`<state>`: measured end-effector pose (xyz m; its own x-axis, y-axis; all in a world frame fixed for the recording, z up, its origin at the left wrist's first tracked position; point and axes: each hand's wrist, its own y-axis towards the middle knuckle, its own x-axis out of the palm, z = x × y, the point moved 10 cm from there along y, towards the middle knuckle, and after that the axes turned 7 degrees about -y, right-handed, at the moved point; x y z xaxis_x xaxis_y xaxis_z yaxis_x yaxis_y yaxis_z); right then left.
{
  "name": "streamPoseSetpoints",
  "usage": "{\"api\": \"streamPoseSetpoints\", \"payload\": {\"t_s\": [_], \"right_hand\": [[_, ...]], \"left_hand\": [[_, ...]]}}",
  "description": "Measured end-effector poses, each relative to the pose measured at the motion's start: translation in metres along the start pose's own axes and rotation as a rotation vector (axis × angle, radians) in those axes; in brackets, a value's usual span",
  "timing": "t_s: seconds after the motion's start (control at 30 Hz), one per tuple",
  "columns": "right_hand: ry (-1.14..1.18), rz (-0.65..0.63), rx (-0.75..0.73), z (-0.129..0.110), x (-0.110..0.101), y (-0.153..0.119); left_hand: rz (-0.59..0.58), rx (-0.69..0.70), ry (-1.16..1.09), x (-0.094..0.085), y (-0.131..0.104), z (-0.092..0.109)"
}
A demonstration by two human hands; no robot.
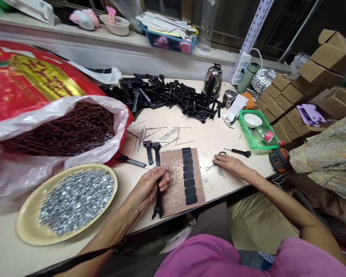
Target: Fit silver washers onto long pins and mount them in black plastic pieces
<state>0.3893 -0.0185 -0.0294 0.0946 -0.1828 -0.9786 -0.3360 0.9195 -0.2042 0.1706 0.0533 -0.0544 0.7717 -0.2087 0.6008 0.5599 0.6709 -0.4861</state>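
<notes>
My left hand point(145, 187) is closed around a black plastic handle point(158, 204) with a forked lower end. A thin metal rod point(165, 169) shows at its fingertips. Under and beside it lies a brown board point(173, 192) bearing a column of black rounded pads point(188, 175). To the right, my right hand point(230, 164) rests on the table with its fingers over a pair of scissors point(222, 153) with green handles; the grip is partly hidden. Another black handle with a rod point(240, 152) lies just beyond it. Several similar handles point(149, 152) lie past the board.
Loose metal rods point(170, 132) lie ahead, before a heap of black plastic parts point(167, 94). A yellow dish point(25, 227) of small metal pieces and a red sack point(54, 82) of rods fill the left. A kettle point(212, 80), green basket point(258, 147) and cartons point(288, 100) stand right.
</notes>
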Motion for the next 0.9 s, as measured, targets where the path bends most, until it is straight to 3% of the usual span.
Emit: {"api": "streamPoseSetpoints", "payload": {"t_s": [0.17,0.33,0.47,0.67,0.9], "right_hand": [[-0.137,-0.026,0.056,0.007,0.002,0.005],[-0.114,0.169,0.174,0.008,-0.017,0.005],[0.010,0.360,0.160,-0.020,-0.040,0.009],[0.096,0.360,-0.052,-0.081,-0.043,0.041],[0.098,0.356,-0.025,-0.093,-0.046,0.055]], "left_hand": [[0.040,-0.011,-0.003,0.005,-0.001,-0.003],[0.028,0.007,0.046,0.007,-0.001,-0.004],[-0.001,-0.006,0.058,0.008,0.002,-0.011],[-0.006,0.025,0.044,0.010,0.006,-0.015],[-0.013,0.073,-0.015,0.009,0.003,-0.007]]}}
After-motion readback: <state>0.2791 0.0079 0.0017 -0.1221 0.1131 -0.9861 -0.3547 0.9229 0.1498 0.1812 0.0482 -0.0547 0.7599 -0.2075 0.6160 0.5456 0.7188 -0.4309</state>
